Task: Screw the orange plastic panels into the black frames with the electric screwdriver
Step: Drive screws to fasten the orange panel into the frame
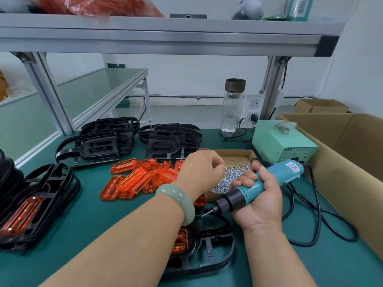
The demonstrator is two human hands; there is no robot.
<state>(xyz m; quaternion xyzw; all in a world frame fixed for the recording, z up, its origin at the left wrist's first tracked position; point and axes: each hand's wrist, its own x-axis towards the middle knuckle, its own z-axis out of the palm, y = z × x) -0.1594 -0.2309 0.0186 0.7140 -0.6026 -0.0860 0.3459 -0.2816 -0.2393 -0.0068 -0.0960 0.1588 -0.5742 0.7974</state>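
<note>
My right hand [259, 195] grips the teal electric screwdriver [261, 183], its bit pointing down-left over a black frame [209, 245] at the near edge. That frame holds an orange panel [181, 243], partly hidden by my left forearm. My left hand [201, 168] reaches with curled fingers into the pile of small silver screws [228, 179] in a shallow cardboard tray [238, 156]; whether it pinches a screw is hidden. Loose orange panels [136, 179] lie in a heap on the green mat. Bare black frames [99, 141] are stacked behind them.
A stack of frames fitted with orange panels [31, 208] sits at the left. The green power box [284, 141], a glass bottle [233, 106] and black cables [317, 204] are at the back right. Large cardboard boxes [342, 146] border the right side.
</note>
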